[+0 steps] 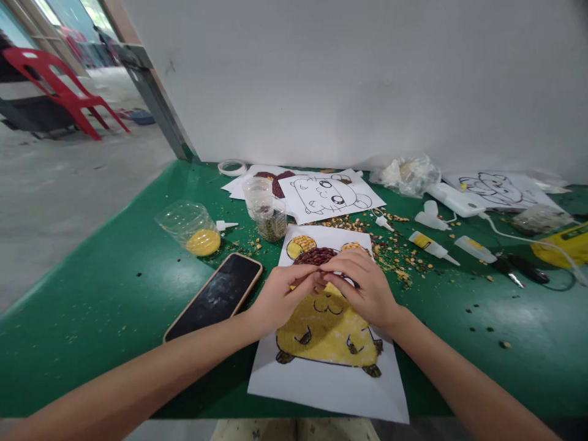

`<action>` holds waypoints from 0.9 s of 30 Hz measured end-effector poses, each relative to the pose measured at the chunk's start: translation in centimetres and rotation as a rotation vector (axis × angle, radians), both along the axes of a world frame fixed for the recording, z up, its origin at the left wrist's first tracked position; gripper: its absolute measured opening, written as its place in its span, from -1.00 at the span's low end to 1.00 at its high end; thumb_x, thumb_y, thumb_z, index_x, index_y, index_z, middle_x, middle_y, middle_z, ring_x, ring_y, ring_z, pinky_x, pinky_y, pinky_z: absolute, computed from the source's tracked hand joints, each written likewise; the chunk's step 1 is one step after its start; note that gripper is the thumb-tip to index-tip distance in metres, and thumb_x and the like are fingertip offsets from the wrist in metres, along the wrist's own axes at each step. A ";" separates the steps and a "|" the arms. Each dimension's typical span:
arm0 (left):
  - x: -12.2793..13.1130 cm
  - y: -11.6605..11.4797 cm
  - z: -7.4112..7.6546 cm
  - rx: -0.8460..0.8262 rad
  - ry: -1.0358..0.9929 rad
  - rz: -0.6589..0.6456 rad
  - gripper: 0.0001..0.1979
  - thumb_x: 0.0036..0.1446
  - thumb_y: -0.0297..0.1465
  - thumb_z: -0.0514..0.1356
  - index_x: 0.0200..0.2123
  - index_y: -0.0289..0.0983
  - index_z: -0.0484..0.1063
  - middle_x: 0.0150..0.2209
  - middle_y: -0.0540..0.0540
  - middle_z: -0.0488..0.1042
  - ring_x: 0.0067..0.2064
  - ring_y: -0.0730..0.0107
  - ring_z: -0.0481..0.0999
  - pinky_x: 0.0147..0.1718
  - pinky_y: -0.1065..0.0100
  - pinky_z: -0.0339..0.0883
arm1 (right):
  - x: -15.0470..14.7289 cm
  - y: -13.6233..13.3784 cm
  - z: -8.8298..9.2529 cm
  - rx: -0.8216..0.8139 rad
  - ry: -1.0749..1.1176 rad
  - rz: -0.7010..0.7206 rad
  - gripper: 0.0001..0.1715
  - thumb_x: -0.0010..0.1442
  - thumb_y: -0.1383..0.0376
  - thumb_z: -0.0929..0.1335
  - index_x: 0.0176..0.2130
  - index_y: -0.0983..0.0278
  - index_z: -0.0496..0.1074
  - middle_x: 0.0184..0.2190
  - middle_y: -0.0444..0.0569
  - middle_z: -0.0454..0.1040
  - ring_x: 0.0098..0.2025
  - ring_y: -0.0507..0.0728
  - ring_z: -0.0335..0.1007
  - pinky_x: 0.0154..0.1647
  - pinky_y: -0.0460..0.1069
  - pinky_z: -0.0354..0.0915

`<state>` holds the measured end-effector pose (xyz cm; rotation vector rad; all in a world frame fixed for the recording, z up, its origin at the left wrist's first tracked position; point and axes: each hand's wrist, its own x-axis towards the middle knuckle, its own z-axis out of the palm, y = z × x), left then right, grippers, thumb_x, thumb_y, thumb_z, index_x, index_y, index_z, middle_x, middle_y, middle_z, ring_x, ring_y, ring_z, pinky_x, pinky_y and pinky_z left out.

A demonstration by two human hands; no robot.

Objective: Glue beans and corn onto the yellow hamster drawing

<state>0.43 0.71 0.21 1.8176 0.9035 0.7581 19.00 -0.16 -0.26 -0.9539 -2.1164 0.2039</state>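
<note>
On the green table lies a white paper sheet point(294, 390) with a hamster drawing point(328, 337). Yellow grains cover its body, corn kernels fill the ears, and dark red beans point(315, 255) cover the top of the head. Over the hamster's face, my left hand point(287, 294) and my right hand point(362, 285) meet fingertip to fingertip. Both are closed in a pinch. Whatever sits between the fingers is too small and too hidden to name. Left of the sheet rests a smartphone point(214, 298) with a dark screen.
Beyond the sheet stand clear plastic cups point(271, 220), one holding green beans. A tipped container point(188, 226) has yellow grains in it. Mixed grains point(399, 257) are scattered at right, near glue bottles point(432, 246). Another hamster drawing point(331, 193) lies behind, by a white wall point(358, 79).
</note>
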 end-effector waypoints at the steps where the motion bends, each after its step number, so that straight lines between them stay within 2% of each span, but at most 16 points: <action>1: 0.0 0.0 0.0 0.011 0.009 -0.006 -0.72 0.22 -0.37 -0.01 -0.33 -0.32 0.47 -0.40 -0.04 0.51 -0.34 0.45 0.47 -0.32 0.46 0.33 | 0.0 0.0 0.0 -0.011 -0.003 0.002 -0.87 0.20 0.35 0.27 -0.23 0.23 0.39 -0.30 -0.06 0.48 -0.22 0.09 0.34 -0.11 0.04 0.22; 10: -0.1 -0.2 0.3 0.036 0.013 -0.038 -0.74 0.22 -0.37 0.00 -0.25 -0.31 0.47 -0.30 -0.06 0.53 -0.28 0.42 0.49 -0.28 0.47 0.32 | 0.2 0.1 0.0 0.014 -0.014 0.004 -0.88 0.19 0.39 0.27 -0.27 0.22 0.38 -0.34 -0.06 0.47 -0.24 0.09 0.34 -0.16 0.03 0.24; 17: -0.1 -0.3 0.0 0.064 0.015 -0.020 -0.75 0.22 -0.34 0.02 -0.30 -0.31 0.47 -0.33 -0.05 0.54 -0.29 0.43 0.50 -0.28 0.48 0.32 | 0.2 0.0 0.1 0.068 0.005 0.018 -0.88 0.16 0.43 0.29 -0.32 0.24 0.38 -0.38 -0.07 0.47 -0.27 0.07 0.35 -0.18 0.01 0.25; 27: 0.0 -0.2 -0.1 0.151 0.059 -0.007 -0.79 0.20 -0.39 0.04 -0.32 -0.30 0.47 -0.35 -0.04 0.53 -0.33 0.44 0.48 -0.30 0.48 0.30 | 0.3 0.0 0.0 0.051 -0.017 0.039 -0.89 0.18 0.38 0.28 -0.33 0.21 0.40 -0.39 -0.08 0.49 -0.28 0.09 0.36 -0.19 0.02 0.26</action>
